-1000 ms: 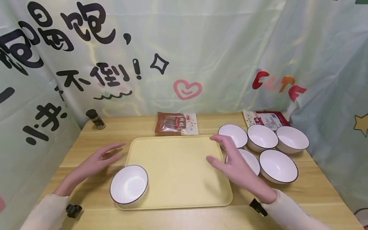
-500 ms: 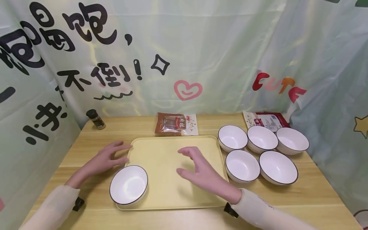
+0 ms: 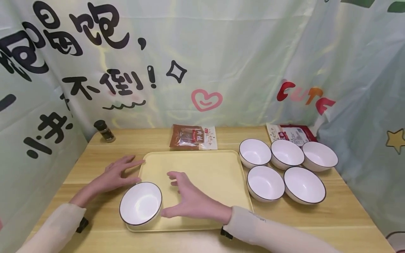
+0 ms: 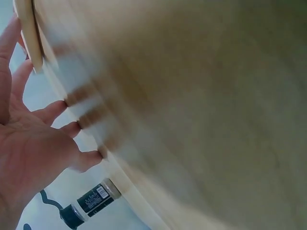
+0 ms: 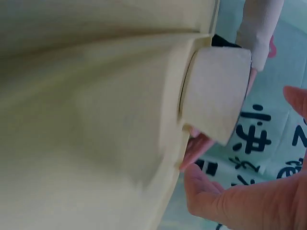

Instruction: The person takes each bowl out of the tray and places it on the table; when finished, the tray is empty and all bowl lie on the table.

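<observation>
A white bowl with a dark rim (image 3: 140,203) stands on the front left corner of the yellow tray (image 3: 205,186). My left hand (image 3: 115,175) is at the tray's left edge, fingers spread. In the left wrist view its thumb and index fingertip appear to touch the tray's edge (image 4: 29,38), while the other fingertips rest on the table. Over the tray, my right hand (image 3: 197,202) is spread just right of the bowl, thumb nearest the rim. The right wrist view has the bowl (image 5: 216,91) from the side, apart from the fingers; nothing is held.
Several matching white bowls (image 3: 265,183) stand close together right of the tray. A brown food packet (image 3: 193,137) lies behind it, and a red and white packet (image 3: 292,133) lies at the back right. A small black-capped jar (image 3: 104,131) is at the back left, before a fabric backdrop (image 3: 246,63).
My right hand has moved left across the tray, from beside the group of bowls to beside the single bowl. My left hand has shifted slightly right, up to the tray's edge.
</observation>
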`<action>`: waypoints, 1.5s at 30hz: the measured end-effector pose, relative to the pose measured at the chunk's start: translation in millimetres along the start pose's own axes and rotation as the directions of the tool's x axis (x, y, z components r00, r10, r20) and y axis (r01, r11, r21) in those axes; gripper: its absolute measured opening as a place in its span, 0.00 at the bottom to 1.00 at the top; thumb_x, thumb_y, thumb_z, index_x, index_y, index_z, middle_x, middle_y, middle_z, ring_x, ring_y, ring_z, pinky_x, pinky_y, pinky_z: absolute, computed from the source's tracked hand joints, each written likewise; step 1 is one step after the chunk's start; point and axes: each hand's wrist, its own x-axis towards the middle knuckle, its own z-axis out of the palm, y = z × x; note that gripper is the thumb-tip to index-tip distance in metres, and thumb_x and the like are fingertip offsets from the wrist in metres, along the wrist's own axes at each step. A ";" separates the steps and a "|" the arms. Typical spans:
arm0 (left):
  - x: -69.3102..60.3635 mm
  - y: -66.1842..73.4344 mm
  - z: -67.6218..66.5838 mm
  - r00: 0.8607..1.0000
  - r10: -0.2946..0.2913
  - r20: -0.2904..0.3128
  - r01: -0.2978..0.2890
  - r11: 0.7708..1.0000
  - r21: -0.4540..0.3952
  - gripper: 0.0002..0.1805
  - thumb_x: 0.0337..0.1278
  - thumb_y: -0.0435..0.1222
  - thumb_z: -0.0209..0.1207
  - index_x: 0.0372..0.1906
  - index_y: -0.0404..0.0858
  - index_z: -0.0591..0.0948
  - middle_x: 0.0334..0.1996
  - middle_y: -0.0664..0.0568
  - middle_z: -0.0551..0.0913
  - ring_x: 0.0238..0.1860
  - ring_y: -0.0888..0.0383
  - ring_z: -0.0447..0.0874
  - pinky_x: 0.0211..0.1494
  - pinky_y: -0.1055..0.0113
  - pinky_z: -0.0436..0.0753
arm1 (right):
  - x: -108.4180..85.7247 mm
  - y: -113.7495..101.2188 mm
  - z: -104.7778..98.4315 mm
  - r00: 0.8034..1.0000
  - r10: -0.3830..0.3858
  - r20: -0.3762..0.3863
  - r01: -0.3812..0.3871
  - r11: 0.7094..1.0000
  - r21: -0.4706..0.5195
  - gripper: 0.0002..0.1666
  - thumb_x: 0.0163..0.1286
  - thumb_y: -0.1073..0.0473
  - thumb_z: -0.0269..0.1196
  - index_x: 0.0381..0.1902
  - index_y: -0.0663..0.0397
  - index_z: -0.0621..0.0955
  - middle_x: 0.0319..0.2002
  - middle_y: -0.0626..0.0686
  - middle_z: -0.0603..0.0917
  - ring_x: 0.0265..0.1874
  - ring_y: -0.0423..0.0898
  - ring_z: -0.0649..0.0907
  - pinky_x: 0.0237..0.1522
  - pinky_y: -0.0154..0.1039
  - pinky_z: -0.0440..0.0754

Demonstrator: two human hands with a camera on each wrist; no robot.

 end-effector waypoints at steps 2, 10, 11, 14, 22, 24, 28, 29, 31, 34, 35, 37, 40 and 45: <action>-0.6 0.4 -0.9 1.000 -0.007 0.009 0.007 1.000 0.000 0.42 0.67 0.58 0.72 0.81 0.48 0.75 0.82 0.26 0.57 0.82 0.23 0.48 0.71 0.15 0.46 | 5.5 -1.5 9.8 1.000 0.014 0.020 -0.015 1.000 0.015 0.71 0.56 0.47 0.86 0.87 0.49 0.56 0.79 0.52 0.63 0.78 0.52 0.69 0.71 0.51 0.74; 1.2 -2.9 -1.1 0.999 -0.020 0.026 0.020 1.000 0.023 0.44 0.67 0.59 0.72 0.83 0.51 0.72 0.84 0.27 0.55 0.82 0.22 0.46 0.71 0.15 0.45 | 24.5 -1.5 47.5 0.999 0.040 0.003 -0.041 0.997 0.065 0.78 0.49 0.50 0.90 0.87 0.46 0.54 0.75 0.48 0.65 0.68 0.42 0.73 0.66 0.43 0.76; 1.3 -3.1 -1.0 1.000 -0.018 0.026 0.018 1.000 0.022 0.44 0.67 0.59 0.72 0.83 0.52 0.72 0.84 0.27 0.55 0.82 0.22 0.46 0.71 0.15 0.45 | 25.9 -0.8 51.1 0.999 0.038 -0.006 -0.038 0.997 0.069 0.78 0.48 0.50 0.90 0.87 0.45 0.54 0.73 0.47 0.66 0.66 0.41 0.74 0.66 0.42 0.76; 0.8 -3.5 -0.5 1.000 -0.012 0.021 0.012 1.000 0.013 0.44 0.67 0.59 0.72 0.83 0.53 0.72 0.84 0.28 0.55 0.82 0.23 0.45 0.71 0.15 0.45 | 28.8 1.1 59.6 1.000 0.010 -0.016 -0.009 0.999 0.051 0.78 0.46 0.51 0.91 0.86 0.43 0.56 0.70 0.45 0.67 0.61 0.39 0.76 0.63 0.39 0.78; -2.0 -4.1 0.5 1.000 -0.003 0.020 0.003 1.000 0.006 0.45 0.69 0.58 0.71 0.86 0.53 0.68 0.85 0.29 0.53 0.83 0.22 0.43 0.71 0.15 0.43 | 32.3 0.9 67.6 1.000 -0.016 -0.019 0.016 1.000 -0.017 0.77 0.45 0.49 0.91 0.85 0.45 0.58 0.69 0.44 0.69 0.59 0.38 0.76 0.59 0.36 0.79; -2.2 -4.9 0.6 1.000 -0.004 0.020 0.004 1.000 0.007 0.45 0.69 0.58 0.71 0.86 0.53 0.68 0.85 0.29 0.53 0.83 0.22 0.43 0.72 0.15 0.42 | 32.3 0.1 68.1 1.000 -0.008 -0.026 0.007 1.000 -0.018 0.76 0.45 0.49 0.91 0.85 0.46 0.59 0.69 0.44 0.69 0.59 0.37 0.76 0.59 0.36 0.79; -1.4 -6.5 2.3 1.000 0.004 0.019 -0.004 1.000 0.001 0.45 0.69 0.57 0.71 0.86 0.53 0.68 0.85 0.29 0.52 0.83 0.22 0.43 0.71 0.14 0.42 | 32.3 0.5 69.7 0.999 0.003 -0.048 -0.004 1.000 -0.015 0.77 0.43 0.49 0.91 0.84 0.47 0.59 0.69 0.45 0.69 0.59 0.38 0.76 0.59 0.36 0.79; -1.1 -6.9 3.1 1.000 0.005 0.019 -0.005 1.000 -0.001 0.45 0.69 0.57 0.71 0.86 0.53 0.68 0.85 0.29 0.52 0.83 0.22 0.42 0.71 0.14 0.42 | 32.3 0.8 69.8 0.999 0.004 -0.051 -0.005 1.000 -0.011 0.76 0.43 0.49 0.92 0.84 0.47 0.59 0.68 0.45 0.69 0.59 0.38 0.76 0.59 0.37 0.79; -0.7 -7.5 3.9 1.000 0.007 0.018 -0.007 1.000 -0.003 0.45 0.70 0.57 0.70 0.86 0.54 0.67 0.85 0.29 0.52 0.83 0.22 0.42 0.71 0.14 0.41 | 32.2 1.0 69.5 0.999 0.003 -0.054 -0.004 1.000 -0.009 0.76 0.43 0.49 0.91 0.84 0.47 0.60 0.68 0.45 0.69 0.58 0.38 0.77 0.59 0.36 0.79; -0.1 -7.2 3.7 1.000 0.003 0.022 -0.002 1.000 -0.011 0.45 0.70 0.57 0.70 0.86 0.54 0.67 0.86 0.30 0.51 0.83 0.22 0.41 0.72 0.15 0.40 | 30.8 -0.7 67.5 0.998 0.011 -0.058 -0.011 1.000 0.007 0.74 0.43 0.49 0.91 0.83 0.46 0.61 0.67 0.44 0.69 0.56 0.37 0.77 0.57 0.36 0.80; 0.0 -7.0 3.4 1.000 0.001 0.024 -0.001 1.000 -0.012 0.45 0.70 0.57 0.70 0.86 0.54 0.67 0.86 0.29 0.50 0.83 0.22 0.41 0.72 0.15 0.40 | 30.0 -1.4 66.6 0.998 0.015 -0.059 -0.014 1.000 0.014 0.74 0.43 0.49 0.92 0.82 0.46 0.61 0.67 0.44 0.69 0.56 0.37 0.78 0.57 0.35 0.80; 0.0 -6.5 2.8 1.000 -0.003 0.027 0.003 1.000 -0.012 0.45 0.70 0.57 0.70 0.86 0.54 0.67 0.86 0.29 0.50 0.83 0.22 0.40 0.72 0.15 0.39 | 28.1 -3.0 64.8 0.998 0.024 -0.062 -0.023 0.999 0.022 0.73 0.43 0.49 0.92 0.82 0.46 0.62 0.67 0.44 0.69 0.56 0.37 0.78 0.57 0.35 0.80; -0.4 -5.5 2.1 1.000 -0.011 0.028 0.011 1.000 -0.007 0.45 0.70 0.57 0.70 0.86 0.53 0.67 0.86 0.29 0.51 0.83 0.21 0.41 0.72 0.15 0.40 | 25.2 -5.0 61.9 0.998 0.025 -0.066 -0.024 1.000 0.020 0.73 0.43 0.49 0.92 0.81 0.46 0.62 0.66 0.44 0.69 0.56 0.37 0.78 0.57 0.35 0.80; -1.6 -4.6 2.5 1.000 -0.013 0.019 0.013 1.000 -0.015 0.44 0.70 0.57 0.70 0.86 0.53 0.69 0.85 0.29 0.51 0.82 0.21 0.42 0.71 0.15 0.41 | 20.9 -8.5 56.0 0.996 0.024 -0.090 -0.022 0.999 0.024 0.74 0.41 0.49 0.91 0.81 0.44 0.62 0.66 0.43 0.70 0.56 0.38 0.79 0.56 0.36 0.81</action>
